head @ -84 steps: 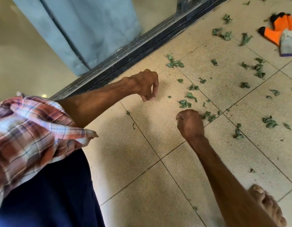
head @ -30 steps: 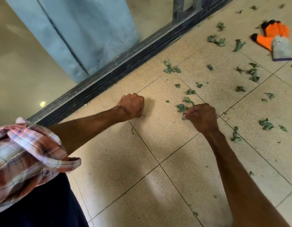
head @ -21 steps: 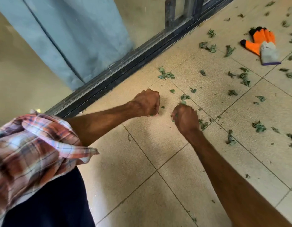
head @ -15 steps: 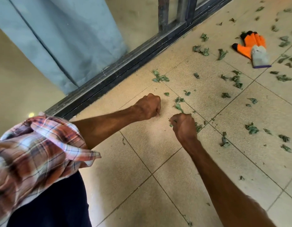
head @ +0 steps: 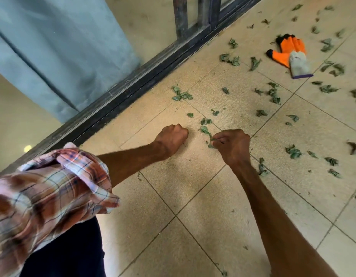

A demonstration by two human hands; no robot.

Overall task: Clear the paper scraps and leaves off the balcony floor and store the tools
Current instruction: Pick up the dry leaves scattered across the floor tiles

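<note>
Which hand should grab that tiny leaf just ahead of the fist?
Probably the left hand: its fist sits just short of the tiny leaf, while the right hand is busy pinching another leaf.

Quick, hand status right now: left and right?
Left hand: closed fist, contents hidden.
Right hand: pinching a green leaf scrap.

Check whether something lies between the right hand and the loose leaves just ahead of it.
Nothing visible does. The right hand pinches one leaf scrap, and the next leaves lie on open tile just beyond it. The left hand, curled, sits beside them, not in the path.
</note>
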